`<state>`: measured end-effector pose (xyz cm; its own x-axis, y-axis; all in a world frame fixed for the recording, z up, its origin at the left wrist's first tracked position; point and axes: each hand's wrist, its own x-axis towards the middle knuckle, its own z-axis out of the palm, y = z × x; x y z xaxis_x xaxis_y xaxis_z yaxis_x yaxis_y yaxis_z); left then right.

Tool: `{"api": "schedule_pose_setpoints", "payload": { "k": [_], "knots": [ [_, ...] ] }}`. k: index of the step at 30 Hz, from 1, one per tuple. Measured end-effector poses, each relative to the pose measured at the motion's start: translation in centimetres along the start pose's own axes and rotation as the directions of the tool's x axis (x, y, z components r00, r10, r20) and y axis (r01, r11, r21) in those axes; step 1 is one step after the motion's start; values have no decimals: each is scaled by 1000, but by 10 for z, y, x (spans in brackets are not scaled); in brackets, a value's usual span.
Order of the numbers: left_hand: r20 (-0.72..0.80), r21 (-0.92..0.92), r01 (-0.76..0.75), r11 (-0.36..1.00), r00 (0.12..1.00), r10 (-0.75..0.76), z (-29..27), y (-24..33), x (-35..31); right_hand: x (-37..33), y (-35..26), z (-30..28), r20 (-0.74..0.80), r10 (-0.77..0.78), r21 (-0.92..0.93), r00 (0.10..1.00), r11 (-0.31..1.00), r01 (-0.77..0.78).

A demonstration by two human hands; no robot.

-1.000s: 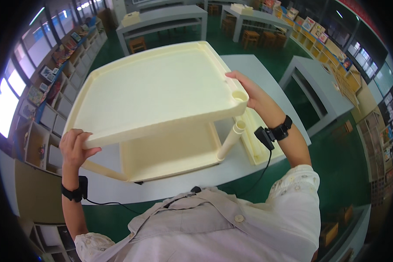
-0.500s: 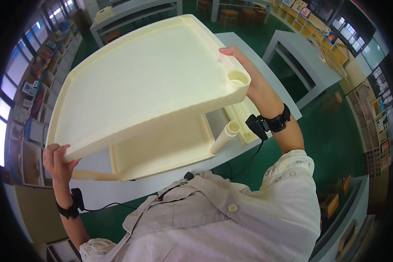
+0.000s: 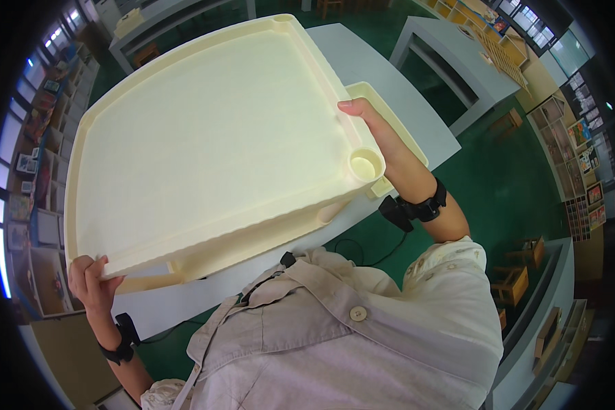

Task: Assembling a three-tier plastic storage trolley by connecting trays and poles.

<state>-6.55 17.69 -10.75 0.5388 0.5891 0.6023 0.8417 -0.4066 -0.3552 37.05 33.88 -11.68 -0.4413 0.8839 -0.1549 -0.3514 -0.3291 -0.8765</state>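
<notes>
A large cream plastic tray shelf (image 3: pixel 212 143) with a raised rim and round corner sockets is held up over the table. My left hand (image 3: pixel 96 283) grips its near left corner, fingers curled over the rim. On the right side my right hand (image 3: pixel 379 133) has its thumb on top of the rim, with the other fingers hidden below. Beneath lies a second cream tray (image 3: pixel 239 247), mostly covered. A cream tube (image 3: pixel 329 213) shows under the near right corner socket; whether they touch I cannot tell. Another cream tube (image 3: pixel 147 281) lies near my left hand.
The trays are over a grey-white table (image 3: pixel 417 116). Another cream tray piece (image 3: pixel 391 121) sits beyond my right forearm. A second grey table (image 3: pixel 458 75) stands at the far right. Wooden stools (image 3: pixel 516 283) are on the green floor, and black cables (image 3: pixel 362 263) hang from my wrist straps.
The held tray has come down on its right side and now hides more of the lower tray and the tube. My right hand has lowered with it. Both hands keep their grip.
</notes>
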Motion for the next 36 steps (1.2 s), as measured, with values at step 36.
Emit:
{"api": "schedule_pose_setpoints", "payload": {
  "k": [36],
  "knots": [
    [174,72,404,912,895,-410,-21,15,5,24,22,-16,177,-930,-620,323,150,770]
  ]
}}
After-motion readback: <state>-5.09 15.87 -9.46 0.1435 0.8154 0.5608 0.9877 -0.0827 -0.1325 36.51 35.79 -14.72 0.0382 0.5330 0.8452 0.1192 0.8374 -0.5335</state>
